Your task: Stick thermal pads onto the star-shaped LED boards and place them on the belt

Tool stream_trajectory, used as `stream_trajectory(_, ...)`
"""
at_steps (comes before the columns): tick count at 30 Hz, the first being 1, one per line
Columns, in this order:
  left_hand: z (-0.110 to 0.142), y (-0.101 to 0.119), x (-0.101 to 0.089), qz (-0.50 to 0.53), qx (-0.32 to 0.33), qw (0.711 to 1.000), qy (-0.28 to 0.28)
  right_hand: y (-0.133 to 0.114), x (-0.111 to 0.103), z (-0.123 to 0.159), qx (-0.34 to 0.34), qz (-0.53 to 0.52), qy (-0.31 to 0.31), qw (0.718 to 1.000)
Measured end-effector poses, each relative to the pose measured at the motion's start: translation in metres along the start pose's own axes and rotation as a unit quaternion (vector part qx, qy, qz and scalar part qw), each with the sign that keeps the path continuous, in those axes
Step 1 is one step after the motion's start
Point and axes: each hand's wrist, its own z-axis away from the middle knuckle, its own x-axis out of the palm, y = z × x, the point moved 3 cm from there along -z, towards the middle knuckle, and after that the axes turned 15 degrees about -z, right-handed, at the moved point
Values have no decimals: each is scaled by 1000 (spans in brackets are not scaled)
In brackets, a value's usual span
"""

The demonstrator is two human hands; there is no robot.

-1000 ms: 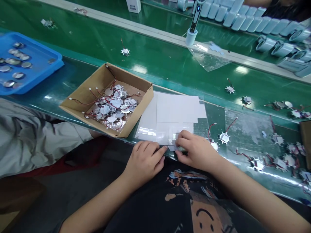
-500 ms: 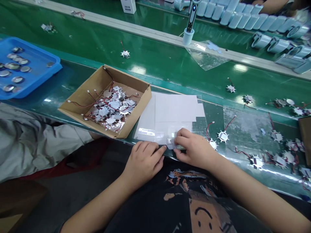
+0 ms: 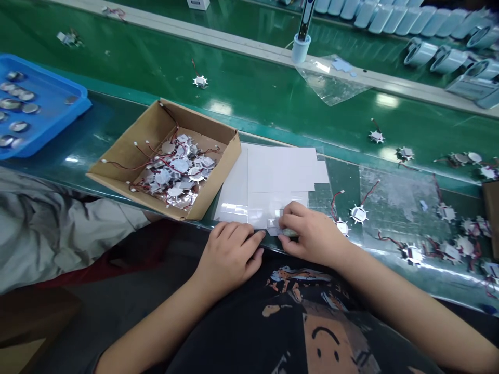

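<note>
My right hand pinches a small translucent film piece at the lower edge of a stack of white pad sheets, and a small grey item shows under its fingers. My left hand rests beside it with fingertips close to the film piece, holding nothing visible. Left of the sheets, a cardboard box holds a heap of star-shaped metal boards with red wires. More wired star boards lie just right of my right hand on a clear plastic sheet.
A blue tray of round metal discs sits at the left. A grey sleeve enters low on the left. Beyond a raised rail stand pale blue cylinders and a pen in a cup.
The whole scene has shifted slightly up and left in view. My left index finger has drawn back a little from the film piece, while my right hand keeps its pinch.
</note>
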Motion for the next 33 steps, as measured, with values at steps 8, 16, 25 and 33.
stream_trajectory(8,-4,0,-3,-3,4,1000,-9,2,2,-2,-7,3,7,1000)
stream_trajectory(16,-21,-5,-6,11,-18,1000,5,3,1,0,-11,-5,16,1000)
stream_trajectory(25,-35,-4,-1,32,-30,994,-100,4,2,0,-10,-8,23,1000)
stream_trajectory(33,-42,-6,-4,62,-65,980,-177,4,1,1,-11,0,24,1000)
